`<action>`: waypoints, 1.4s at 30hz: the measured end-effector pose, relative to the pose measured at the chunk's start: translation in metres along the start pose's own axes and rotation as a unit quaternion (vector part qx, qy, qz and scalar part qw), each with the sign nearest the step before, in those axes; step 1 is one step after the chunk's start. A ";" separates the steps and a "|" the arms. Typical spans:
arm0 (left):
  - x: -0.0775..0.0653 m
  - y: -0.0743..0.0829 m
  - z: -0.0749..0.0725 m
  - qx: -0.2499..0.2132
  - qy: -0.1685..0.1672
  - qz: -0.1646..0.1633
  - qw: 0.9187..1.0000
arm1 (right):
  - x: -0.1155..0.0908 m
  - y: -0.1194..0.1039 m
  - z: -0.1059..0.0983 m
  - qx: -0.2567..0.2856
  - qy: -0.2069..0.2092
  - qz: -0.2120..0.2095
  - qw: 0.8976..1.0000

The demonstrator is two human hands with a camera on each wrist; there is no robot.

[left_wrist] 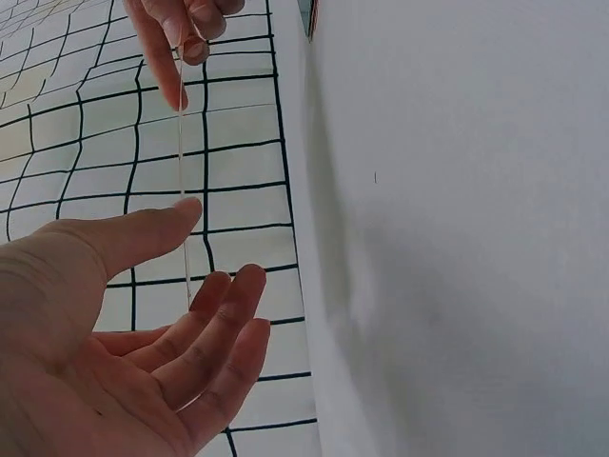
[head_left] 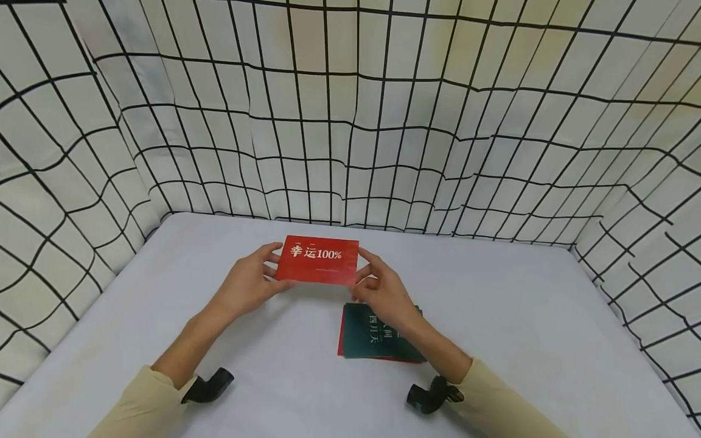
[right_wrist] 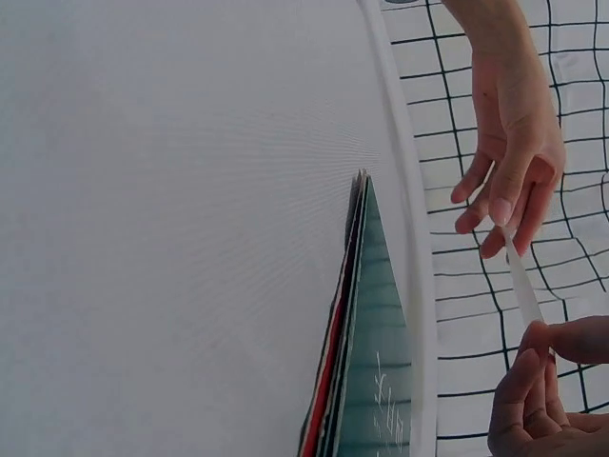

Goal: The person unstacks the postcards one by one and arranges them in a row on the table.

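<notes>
A red card printed with white characters and "100%" is held up above the table between both hands. My left hand grips its left end, thumb at the lower edge and forefinger near the top corner. At the opposite end, my right hand pinches the card between thumb and fingers. The left wrist view catches the card edge-on as a thin line. Beneath the right hand lies a stack of cards, dark green on top with red edges showing; the right hand and forearm cover part of it.
The white tabletop extends around the stack. White walls with a black grid net enclose the table at the back and both sides. Black devices sit at both wrists.
</notes>
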State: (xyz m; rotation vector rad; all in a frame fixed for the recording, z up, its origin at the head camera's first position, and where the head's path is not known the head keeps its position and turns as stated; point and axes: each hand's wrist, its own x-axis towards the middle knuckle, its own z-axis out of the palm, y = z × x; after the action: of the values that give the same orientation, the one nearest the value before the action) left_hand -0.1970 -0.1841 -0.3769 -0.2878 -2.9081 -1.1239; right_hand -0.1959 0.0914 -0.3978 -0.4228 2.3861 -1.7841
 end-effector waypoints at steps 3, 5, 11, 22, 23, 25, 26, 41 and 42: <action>0.000 -0.003 -0.003 -0.003 0.007 -0.008 1.000 | 0.003 -0.001 0.002 -0.016 0.002 -0.017 1.000; 0.000 -0.005 -0.004 -0.002 0.013 -0.011 1.000 | 0.005 -0.002 0.003 -0.021 0.005 -0.019 1.000; 0.002 -0.008 -0.008 0.003 0.028 -0.013 1.000 | 0.011 -0.004 0.008 -0.035 0.018 -0.025 0.999; -0.004 -0.009 -0.016 0.013 0.040 -0.043 0.998 | 0.020 -0.003 0.019 -0.010 0.011 -0.018 1.000; -0.005 -0.010 -0.017 0.014 0.041 -0.044 0.998 | 0.021 -0.003 0.020 -0.010 0.005 -0.017 1.000; -0.006 -0.013 -0.018 0.015 0.043 -0.047 0.998 | 0.021 -0.003 0.022 -0.012 -0.007 -0.015 1.000; -0.007 -0.015 -0.019 0.015 0.044 -0.049 0.998 | 0.022 -0.003 0.024 -0.013 -0.012 -0.013 1.000; -0.010 -0.026 -0.026 0.019 0.065 -0.060 0.996 | 0.031 -0.009 0.043 -0.001 -0.032 0.002 0.999; -0.009 -0.026 -0.026 0.020 0.065 -0.062 0.996 | 0.031 -0.010 0.044 0.000 -0.032 0.004 0.999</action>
State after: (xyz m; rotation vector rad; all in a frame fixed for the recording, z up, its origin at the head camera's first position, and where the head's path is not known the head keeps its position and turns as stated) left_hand -0.1937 -0.2221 -0.3755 -0.0315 -2.8623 -1.0548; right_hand -0.2121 0.0393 -0.3993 -0.4625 2.3401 -1.7402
